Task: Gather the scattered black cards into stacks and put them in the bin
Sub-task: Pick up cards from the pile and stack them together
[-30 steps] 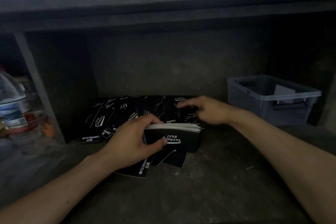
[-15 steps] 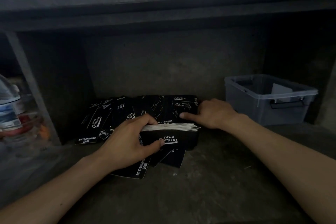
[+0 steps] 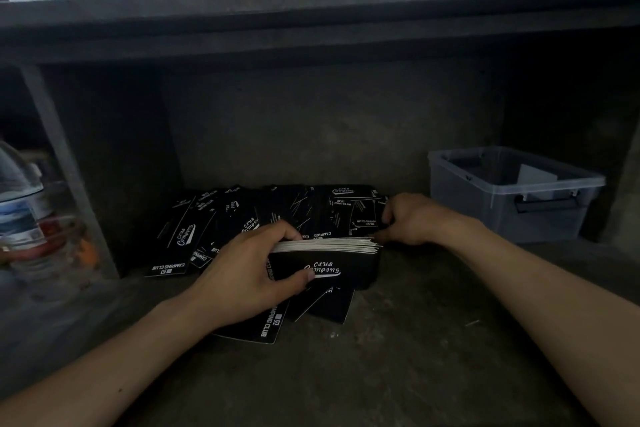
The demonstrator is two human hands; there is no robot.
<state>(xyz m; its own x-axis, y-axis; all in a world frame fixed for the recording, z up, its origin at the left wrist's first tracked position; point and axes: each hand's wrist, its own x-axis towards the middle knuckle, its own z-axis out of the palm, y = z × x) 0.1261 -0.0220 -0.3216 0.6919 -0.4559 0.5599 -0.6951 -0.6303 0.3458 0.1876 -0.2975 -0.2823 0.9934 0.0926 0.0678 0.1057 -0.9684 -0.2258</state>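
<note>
Left grip: the left hand [image 3: 252, 274] clamps the stack [image 3: 341, 267] on edge, thumb on its front face, fingers over the top.
Right grip: the right hand [image 3: 412, 218] curls at the stack's right end; I cannot tell if it pinches a card.
Change: a second ago its fingers reached across the loose cards [image 3: 214, 218]. Now they are drawn in, likely adding one more.
Bin: the bin [image 3: 467, 211] stands well apart, right.

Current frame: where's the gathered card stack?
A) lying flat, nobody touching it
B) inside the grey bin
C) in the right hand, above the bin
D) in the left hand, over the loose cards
D: the left hand grips the card stack, thumb on its front face and fingers over its top edge, above the loose cards; the bin stands apart at the right.
</note>
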